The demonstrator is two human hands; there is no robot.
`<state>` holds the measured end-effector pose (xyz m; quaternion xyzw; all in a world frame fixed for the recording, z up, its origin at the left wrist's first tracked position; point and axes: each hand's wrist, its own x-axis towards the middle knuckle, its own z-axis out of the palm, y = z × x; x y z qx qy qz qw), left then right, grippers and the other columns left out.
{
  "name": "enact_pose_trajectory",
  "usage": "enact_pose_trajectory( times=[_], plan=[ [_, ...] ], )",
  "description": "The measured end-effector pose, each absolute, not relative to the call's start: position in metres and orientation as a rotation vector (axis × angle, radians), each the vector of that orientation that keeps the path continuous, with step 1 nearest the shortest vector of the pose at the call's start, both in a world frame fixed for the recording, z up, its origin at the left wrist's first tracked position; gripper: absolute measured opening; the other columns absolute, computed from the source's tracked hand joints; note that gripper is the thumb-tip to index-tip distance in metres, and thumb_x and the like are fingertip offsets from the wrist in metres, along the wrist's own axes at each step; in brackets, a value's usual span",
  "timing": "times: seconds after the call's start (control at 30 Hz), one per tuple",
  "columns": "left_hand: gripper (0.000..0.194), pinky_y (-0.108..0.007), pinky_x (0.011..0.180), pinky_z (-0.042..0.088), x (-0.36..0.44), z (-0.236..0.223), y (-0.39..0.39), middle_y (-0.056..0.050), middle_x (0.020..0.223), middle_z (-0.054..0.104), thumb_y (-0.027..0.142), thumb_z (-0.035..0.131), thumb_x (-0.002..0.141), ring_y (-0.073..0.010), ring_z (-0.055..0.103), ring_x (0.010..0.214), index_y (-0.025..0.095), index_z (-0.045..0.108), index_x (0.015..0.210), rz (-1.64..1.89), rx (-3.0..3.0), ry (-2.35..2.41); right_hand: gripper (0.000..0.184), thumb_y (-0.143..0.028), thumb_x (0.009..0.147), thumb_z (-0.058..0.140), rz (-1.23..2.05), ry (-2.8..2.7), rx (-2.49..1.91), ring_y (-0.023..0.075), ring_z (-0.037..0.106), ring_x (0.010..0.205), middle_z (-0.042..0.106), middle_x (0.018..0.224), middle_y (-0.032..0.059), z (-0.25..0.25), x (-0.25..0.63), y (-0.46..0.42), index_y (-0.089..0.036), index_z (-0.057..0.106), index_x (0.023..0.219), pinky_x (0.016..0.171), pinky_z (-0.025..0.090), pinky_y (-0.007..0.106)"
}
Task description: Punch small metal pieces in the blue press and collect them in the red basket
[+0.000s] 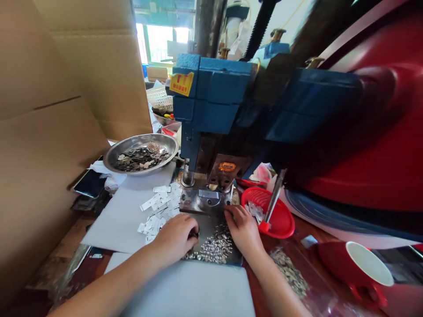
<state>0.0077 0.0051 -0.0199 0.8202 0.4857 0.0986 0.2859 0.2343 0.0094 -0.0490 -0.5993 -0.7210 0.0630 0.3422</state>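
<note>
My left hand (176, 235) is closed at the left edge of the metal plate, its thumb and fingers curled together; what they hold, if anything, is hidden. My right hand (243, 226) is at the right front corner of the press die (190, 202), with its fingers bent together and their tips partly hidden. A flat silvery metal strip (209, 194) lies on the die under the raised press head (228, 169). Between my hands, many small shiny metal pins (218, 246) are heaped on the plate. Loose flat metal pieces (158, 209) are piled left of the die.
A steel bowl (110, 165) of dark metal bits stands at the left. Right of the die is a red basket (287, 224) with metal pieces and a lever (276, 193) across it. A red mug (340, 262), a bag of small parts (291, 270) and a large red flywheel (380, 145) are farther right.
</note>
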Motion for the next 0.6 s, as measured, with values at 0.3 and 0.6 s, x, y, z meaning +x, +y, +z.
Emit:
enact_pose_trajectory(
  times=[0.3,0.6],
  plan=[
    [0.018,-0.032,0.081,0.044,0.007,-0.024,0.005,0.0,0.093,0.067,0.019,0.054,0.081,-0.0193,0.059,0.09,0.026,0.066,0.092,0.512,2.133,1.28,0.022,-0.029,0.089,0.049,-0.127,-2.092,-1.556,0.0211,0.054,0.09,0.062,0.096,0.0069,-0.059,0.232,0.005,-0.022,0.067,0.1,0.082,0.046,0.036],
    [0.028,-0.03,0.081,0.046,0.004,-0.026,0.008,-0.001,0.098,0.065,0.017,0.05,0.081,-0.017,0.06,0.088,0.026,0.065,0.102,0.726,1.886,1.307,0.019,-0.025,0.09,0.047,-0.059,-2.044,-1.466,0.0194,0.054,0.084,0.062,0.089,0.006,-0.058,0.229,0.01,-0.02,0.065,0.087,0.078,0.045,0.036]
  ],
)
